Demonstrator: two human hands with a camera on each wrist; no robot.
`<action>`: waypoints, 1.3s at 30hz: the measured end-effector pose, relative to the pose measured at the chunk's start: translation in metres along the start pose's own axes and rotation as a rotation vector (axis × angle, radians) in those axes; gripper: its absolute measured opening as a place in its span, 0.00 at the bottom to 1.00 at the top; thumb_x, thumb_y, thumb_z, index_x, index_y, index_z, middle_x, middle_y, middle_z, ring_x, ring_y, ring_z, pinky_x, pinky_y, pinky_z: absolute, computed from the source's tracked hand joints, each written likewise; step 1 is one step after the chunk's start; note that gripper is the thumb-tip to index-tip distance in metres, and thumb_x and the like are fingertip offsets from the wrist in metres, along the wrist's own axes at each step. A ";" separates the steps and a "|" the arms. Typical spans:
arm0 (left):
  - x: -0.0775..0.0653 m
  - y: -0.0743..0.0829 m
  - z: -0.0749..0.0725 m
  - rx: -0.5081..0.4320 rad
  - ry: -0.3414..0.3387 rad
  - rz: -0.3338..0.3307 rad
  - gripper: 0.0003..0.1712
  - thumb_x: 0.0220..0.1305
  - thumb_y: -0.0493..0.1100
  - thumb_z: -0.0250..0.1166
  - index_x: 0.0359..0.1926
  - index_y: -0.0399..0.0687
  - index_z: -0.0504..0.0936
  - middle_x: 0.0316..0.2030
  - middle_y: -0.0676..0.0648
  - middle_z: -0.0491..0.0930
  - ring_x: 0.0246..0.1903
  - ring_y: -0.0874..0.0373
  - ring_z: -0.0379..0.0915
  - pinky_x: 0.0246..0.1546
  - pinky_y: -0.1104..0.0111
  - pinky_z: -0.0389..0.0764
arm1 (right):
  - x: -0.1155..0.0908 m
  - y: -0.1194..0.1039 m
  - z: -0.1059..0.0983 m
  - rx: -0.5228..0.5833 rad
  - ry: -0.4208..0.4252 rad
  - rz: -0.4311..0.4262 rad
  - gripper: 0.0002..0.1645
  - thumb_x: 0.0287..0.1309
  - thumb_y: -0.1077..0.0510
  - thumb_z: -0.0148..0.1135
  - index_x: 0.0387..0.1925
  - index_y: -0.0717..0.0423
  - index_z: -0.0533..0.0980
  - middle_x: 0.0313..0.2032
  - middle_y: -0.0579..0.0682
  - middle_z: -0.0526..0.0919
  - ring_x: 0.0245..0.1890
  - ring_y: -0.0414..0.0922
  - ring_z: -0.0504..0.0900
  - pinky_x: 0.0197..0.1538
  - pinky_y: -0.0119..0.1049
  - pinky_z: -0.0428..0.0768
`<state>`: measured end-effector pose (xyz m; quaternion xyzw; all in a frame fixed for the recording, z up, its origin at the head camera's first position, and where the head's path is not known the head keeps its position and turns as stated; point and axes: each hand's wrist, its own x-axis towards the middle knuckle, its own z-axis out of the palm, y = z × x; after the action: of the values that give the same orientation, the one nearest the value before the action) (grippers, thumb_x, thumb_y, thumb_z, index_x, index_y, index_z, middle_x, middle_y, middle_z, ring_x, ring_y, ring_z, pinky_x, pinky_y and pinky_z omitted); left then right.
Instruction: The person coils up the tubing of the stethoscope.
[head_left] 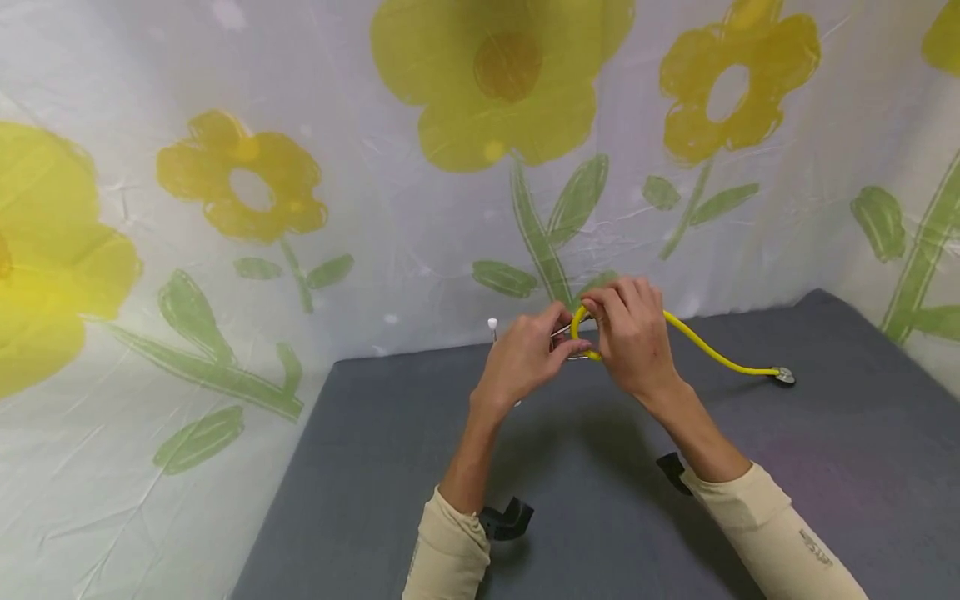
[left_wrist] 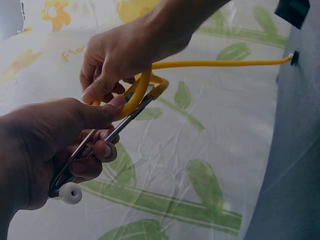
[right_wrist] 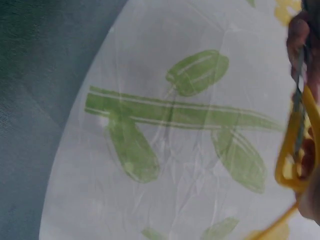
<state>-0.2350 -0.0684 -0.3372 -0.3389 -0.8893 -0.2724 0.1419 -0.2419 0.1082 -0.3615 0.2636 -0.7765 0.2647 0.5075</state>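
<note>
Sleeves come nearest the head camera, with both hands beyond them, raised near the back edge of the tabletop. Between them is a stethoscope: its yellow tube bends into a loop there, then trails right to the chest piece; I cannot tell whether that touches the surface. Holding it up like this probably leaves slack for shaping the loop. The patterned curtain stands close behind, so the wider room seems to lie toward the wearer, where grey surface stretches on both sides of the forearms.

From the left wrist, the left hand has its grip curled round the metal tubes, seemingly as an anchor, a white ear tip poking out below. The right hand pinches the yellow loop, likely to guide it.

At the right wrist, loop and metal sit by the frame's right edge; the right grip is mostly cut off, curtain filling the middle.
</note>
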 end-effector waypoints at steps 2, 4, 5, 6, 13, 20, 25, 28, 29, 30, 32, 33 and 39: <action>0.000 -0.002 0.000 -0.001 -0.010 0.009 0.19 0.65 0.49 0.75 0.44 0.41 0.79 0.26 0.48 0.82 0.20 0.64 0.69 0.22 0.79 0.66 | 0.003 0.004 -0.007 0.081 -0.060 0.005 0.07 0.64 0.66 0.69 0.41 0.66 0.81 0.35 0.61 0.78 0.35 0.57 0.73 0.41 0.46 0.69; -0.001 -0.003 0.000 -0.008 -0.024 0.020 0.18 0.64 0.49 0.75 0.42 0.42 0.79 0.25 0.48 0.81 0.19 0.64 0.67 0.22 0.78 0.64 | 0.007 0.010 -0.016 0.172 -0.120 0.027 0.09 0.59 0.68 0.73 0.41 0.66 0.81 0.37 0.60 0.79 0.36 0.54 0.76 0.43 0.39 0.73; -0.001 -0.003 -0.001 -0.013 -0.032 0.029 0.18 0.63 0.49 0.76 0.42 0.42 0.79 0.24 0.49 0.81 0.19 0.64 0.67 0.22 0.78 0.64 | 0.009 0.013 -0.021 0.214 -0.150 0.042 0.10 0.57 0.69 0.74 0.40 0.65 0.81 0.37 0.58 0.80 0.37 0.52 0.77 0.44 0.35 0.73; -0.002 -0.004 -0.001 -0.019 -0.043 0.043 0.18 0.63 0.49 0.76 0.42 0.41 0.80 0.24 0.49 0.81 0.19 0.64 0.67 0.22 0.78 0.64 | 0.010 0.015 -0.025 0.255 -0.173 0.058 0.11 0.55 0.70 0.75 0.38 0.65 0.82 0.37 0.57 0.80 0.37 0.49 0.79 0.44 0.30 0.74; -0.003 -0.001 -0.007 -0.121 -0.108 0.137 0.16 0.63 0.47 0.76 0.43 0.44 0.81 0.28 0.50 0.85 0.23 0.67 0.74 0.28 0.79 0.74 | 0.013 0.035 -0.045 0.499 -0.333 0.193 0.12 0.54 0.73 0.75 0.37 0.58 0.83 0.35 0.49 0.83 0.36 0.33 0.83 0.46 0.18 0.81; -0.006 -0.002 -0.014 -0.283 -0.089 0.196 0.15 0.61 0.41 0.77 0.43 0.41 0.80 0.30 0.48 0.86 0.24 0.69 0.77 0.30 0.77 0.80 | 0.009 0.044 -0.047 0.666 -0.414 0.318 0.07 0.69 0.68 0.64 0.46 0.64 0.83 0.41 0.41 0.86 0.38 0.32 0.86 0.44 0.24 0.84; -0.006 -0.004 -0.016 -0.396 -0.047 0.228 0.15 0.59 0.36 0.77 0.43 0.38 0.81 0.31 0.44 0.88 0.26 0.68 0.84 0.31 0.74 0.85 | 0.005 0.049 -0.043 0.692 -0.407 0.380 0.09 0.69 0.69 0.63 0.49 0.69 0.81 0.43 0.31 0.84 0.40 0.29 0.88 0.46 0.24 0.85; -0.007 -0.005 -0.019 -0.408 0.012 0.229 0.15 0.58 0.35 0.78 0.41 0.37 0.82 0.30 0.43 0.87 0.25 0.66 0.83 0.29 0.73 0.85 | 0.004 0.051 -0.040 0.696 -0.440 0.409 0.10 0.69 0.68 0.64 0.49 0.68 0.81 0.43 0.31 0.84 0.41 0.30 0.88 0.46 0.24 0.85; -0.007 -0.006 -0.020 -0.408 0.035 0.226 0.15 0.57 0.35 0.78 0.41 0.36 0.82 0.30 0.42 0.87 0.25 0.65 0.83 0.29 0.72 0.85 | 0.004 0.051 -0.040 0.702 -0.454 0.419 0.10 0.69 0.68 0.64 0.50 0.68 0.82 0.43 0.32 0.85 0.41 0.30 0.88 0.47 0.25 0.85; -0.007 -0.006 -0.021 -0.411 0.055 0.220 0.15 0.57 0.35 0.78 0.41 0.36 0.82 0.30 0.42 0.87 0.25 0.65 0.83 0.29 0.72 0.85 | 0.004 0.052 -0.039 0.717 -0.467 0.427 0.11 0.69 0.68 0.64 0.50 0.68 0.82 0.43 0.33 0.85 0.41 0.31 0.88 0.47 0.26 0.86; -0.007 -0.006 -0.023 -0.413 0.093 0.210 0.15 0.56 0.34 0.78 0.41 0.36 0.82 0.30 0.42 0.87 0.24 0.64 0.83 0.29 0.71 0.86 | 0.004 0.053 -0.039 0.742 -0.497 0.433 0.11 0.70 0.68 0.63 0.51 0.70 0.81 0.42 0.35 0.86 0.41 0.32 0.89 0.47 0.27 0.87; -0.007 -0.007 -0.023 -0.411 0.109 0.203 0.15 0.57 0.34 0.78 0.41 0.35 0.82 0.30 0.41 0.87 0.24 0.63 0.83 0.29 0.71 0.86 | 0.004 0.053 -0.039 0.739 -0.512 0.434 0.12 0.70 0.67 0.64 0.51 0.69 0.82 0.42 0.39 0.87 0.42 0.32 0.89 0.47 0.27 0.87; -0.007 -0.011 -0.023 -0.441 0.183 0.168 0.16 0.60 0.34 0.76 0.45 0.32 0.82 0.35 0.37 0.90 0.28 0.54 0.88 0.33 0.69 0.88 | 0.007 0.050 -0.040 0.666 -0.603 0.466 0.13 0.69 0.64 0.66 0.52 0.65 0.84 0.46 0.65 0.89 0.45 0.28 0.87 0.49 0.25 0.85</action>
<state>-0.2362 -0.0918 -0.3260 -0.4081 -0.7606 -0.4766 0.1667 -0.2525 0.1708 -0.3481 0.2954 -0.8000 0.5166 0.0764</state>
